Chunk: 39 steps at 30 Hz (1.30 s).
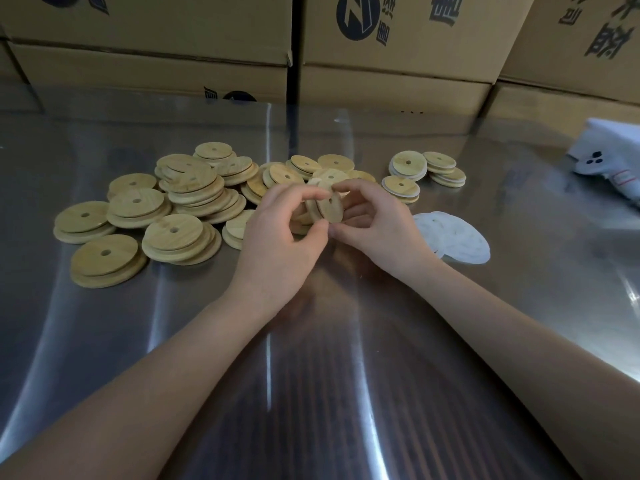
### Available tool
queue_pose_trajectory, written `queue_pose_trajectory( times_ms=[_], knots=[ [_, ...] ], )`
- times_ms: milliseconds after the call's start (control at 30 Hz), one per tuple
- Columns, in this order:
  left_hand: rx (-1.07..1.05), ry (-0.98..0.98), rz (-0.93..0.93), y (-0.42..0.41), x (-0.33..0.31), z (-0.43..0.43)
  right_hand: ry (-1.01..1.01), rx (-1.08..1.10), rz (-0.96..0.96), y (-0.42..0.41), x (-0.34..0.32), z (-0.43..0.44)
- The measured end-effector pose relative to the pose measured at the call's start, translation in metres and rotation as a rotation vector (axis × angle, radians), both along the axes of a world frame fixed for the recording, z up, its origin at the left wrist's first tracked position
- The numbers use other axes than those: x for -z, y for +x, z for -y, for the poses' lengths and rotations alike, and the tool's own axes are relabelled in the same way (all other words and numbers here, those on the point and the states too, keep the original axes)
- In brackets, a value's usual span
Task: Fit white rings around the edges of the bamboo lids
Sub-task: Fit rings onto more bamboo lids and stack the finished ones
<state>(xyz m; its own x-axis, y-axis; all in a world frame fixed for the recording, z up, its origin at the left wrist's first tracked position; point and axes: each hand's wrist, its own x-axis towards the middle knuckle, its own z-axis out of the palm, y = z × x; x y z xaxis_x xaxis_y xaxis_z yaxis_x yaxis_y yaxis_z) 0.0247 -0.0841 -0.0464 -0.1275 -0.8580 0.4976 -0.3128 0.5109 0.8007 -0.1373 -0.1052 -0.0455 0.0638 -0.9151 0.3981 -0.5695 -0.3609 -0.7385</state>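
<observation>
Both my hands hold one round bamboo lid (329, 206) on edge above the table's middle. My left hand (282, 230) pinches its near and top rim; my right hand (370, 220) grips its right side. A pale ring seems to sit along the lid's rim, partly hidden by my fingers. A heap of bare bamboo lids (173, 206), each with a small centre hole, spreads to the left and behind my hands. Loose white rings (457, 239) lie flat just right of my right hand. Small stacks of lids with white rims (415, 174) stand at the back right.
The shiny steel table (311, 358) reflects light in front of me. Cardboard boxes (398, 53) form a wall along the far edge. A white bag or cloth with dark dots (606, 157) lies at the far right.
</observation>
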Motion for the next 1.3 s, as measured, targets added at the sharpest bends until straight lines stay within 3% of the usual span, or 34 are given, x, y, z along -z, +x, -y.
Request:
queue_pose_trajectory(
  times_ms=[133, 300, 467, 600, 767, 933, 1033, 1300],
  knots=[
    [0.014, 0.096, -0.219, 0.002, -0.004, -0.003, -0.106, -0.007, -0.015, 0.005, -0.001, -0.004],
    [0.021, 0.244, -0.322, 0.004, -0.003, 0.003, -0.266, -0.033, -0.253, 0.006, 0.002, -0.008],
    [-0.011, 0.315, -0.38, 0.008, 0.001, 0.009, -0.126, -0.108, -0.228, -0.009, -0.007, -0.006],
    [-0.015, 0.37, -0.413, 0.009, 0.003, 0.011, -0.094, 0.093, -0.131, -0.025, -0.013, 0.0],
    [0.068, 0.472, -0.501, 0.009, 0.002, 0.01, 0.115, 0.329, -0.37, -0.059, -0.022, 0.01],
    [0.115, 0.537, -0.522, 0.008, 0.001, 0.008, 0.271, 0.248, -0.453, -0.074, -0.024, 0.009],
    [0.132, 0.564, -0.536, 0.008, 0.0, 0.008, 0.279, 0.17, -0.433, -0.076, -0.027, 0.006],
    [0.185, 0.586, -0.576, 0.006, 0.0, 0.006, 0.273, 0.09, -0.622, -0.077, -0.032, 0.003]
  ],
)
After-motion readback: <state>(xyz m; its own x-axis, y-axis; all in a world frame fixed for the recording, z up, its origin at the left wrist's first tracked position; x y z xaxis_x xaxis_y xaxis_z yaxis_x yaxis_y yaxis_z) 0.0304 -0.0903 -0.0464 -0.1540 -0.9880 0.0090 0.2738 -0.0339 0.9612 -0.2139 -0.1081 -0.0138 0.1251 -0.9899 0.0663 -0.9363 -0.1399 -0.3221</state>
